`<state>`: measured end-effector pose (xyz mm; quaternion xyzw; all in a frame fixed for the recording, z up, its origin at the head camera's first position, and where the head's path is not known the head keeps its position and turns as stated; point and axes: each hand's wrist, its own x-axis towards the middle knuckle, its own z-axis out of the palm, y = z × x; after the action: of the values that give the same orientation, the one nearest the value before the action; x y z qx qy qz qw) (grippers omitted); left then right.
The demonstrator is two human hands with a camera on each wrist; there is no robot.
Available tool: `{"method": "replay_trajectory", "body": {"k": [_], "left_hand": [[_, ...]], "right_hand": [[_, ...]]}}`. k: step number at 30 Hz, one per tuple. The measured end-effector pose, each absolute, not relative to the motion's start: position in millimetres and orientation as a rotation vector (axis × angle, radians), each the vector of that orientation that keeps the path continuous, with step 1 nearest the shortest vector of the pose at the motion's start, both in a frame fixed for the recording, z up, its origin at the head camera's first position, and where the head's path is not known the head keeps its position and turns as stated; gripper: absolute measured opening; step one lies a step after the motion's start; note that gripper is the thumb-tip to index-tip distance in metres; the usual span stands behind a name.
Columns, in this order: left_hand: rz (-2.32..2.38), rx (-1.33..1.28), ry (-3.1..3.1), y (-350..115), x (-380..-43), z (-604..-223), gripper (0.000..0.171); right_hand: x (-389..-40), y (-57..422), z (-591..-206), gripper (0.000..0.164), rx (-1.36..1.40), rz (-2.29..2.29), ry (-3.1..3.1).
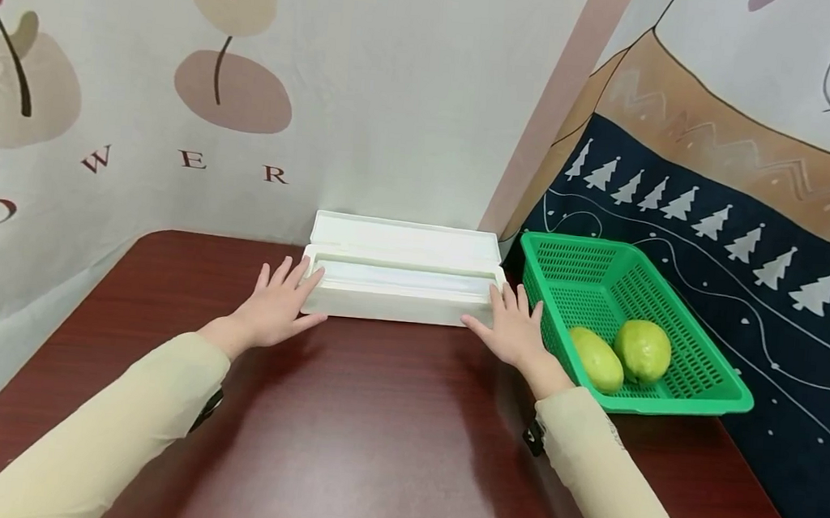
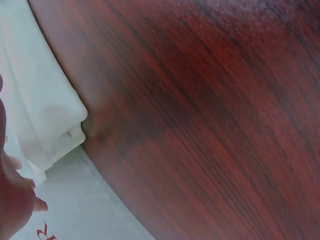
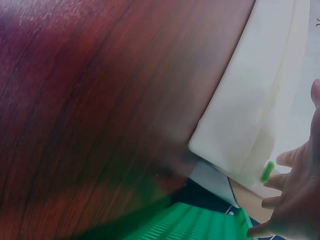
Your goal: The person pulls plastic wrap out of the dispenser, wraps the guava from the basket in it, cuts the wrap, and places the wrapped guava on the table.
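A long white box stands at the far side of the table, its hinged lid raised toward the wall. Inside its trough lies a pale, roll-like bar. My left hand is at the box's left end, fingers spread and nearly straight, fingertips right at the corner. At the opposite end my right hand mirrors it, thumb stretched toward the front face. Neither palm wraps round anything. The right wrist view shows a small green tab on the box's end, near the right fingers.
Right of the box, a green plastic basket holds two yellow-green fruits. The dark red wooden table runs up to a printed wall cloth behind. A navy cloth with white trees borders the right side.
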<state>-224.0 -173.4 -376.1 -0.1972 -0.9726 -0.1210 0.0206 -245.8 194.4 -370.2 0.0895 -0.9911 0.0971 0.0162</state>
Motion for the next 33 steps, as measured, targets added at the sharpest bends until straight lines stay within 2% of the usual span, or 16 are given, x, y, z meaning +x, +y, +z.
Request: {"method": "replay_trajectory", "body": {"k": [4, 9, 15, 19, 26, 33], "left_hand": [[-0.357, -0.618, -3.038, -174.0, -224.8, -377.7, 0.071], [-0.336, -0.598, -3.004, -174.1, -226.3, -377.0, 0.063], [-0.309, -0.572, -2.853, -171.5, -234.4, -377.6, 0.034], [-0.342, -0.515, -2.788, -168.3, -242.4, -379.1, 0.021], [-0.393, -0.426, -2.724, -162.7, -250.9, -378.4, 0.014], [-0.441, -0.361, -2.701, -161.0, -254.8, -378.4, 0.014]], "right_hand": [[-248.7, 196.5, -371.2, 0.081, 0.266, 0.314, -3.106], [-251.6, 197.4, -371.2, 0.069, 0.273, 0.286, -3.073], [-253.7, 198.2, -367.9, 0.040, 0.290, 0.277, -2.964], [-257.5, 197.0, -366.7, 0.030, 0.304, 0.277, -2.888], [-265.5, 197.0, -367.4, 0.021, 0.297, 0.277, -2.824], [-273.6, 200.0, -365.8, 0.018, 0.270, 0.333, -2.820]]}}
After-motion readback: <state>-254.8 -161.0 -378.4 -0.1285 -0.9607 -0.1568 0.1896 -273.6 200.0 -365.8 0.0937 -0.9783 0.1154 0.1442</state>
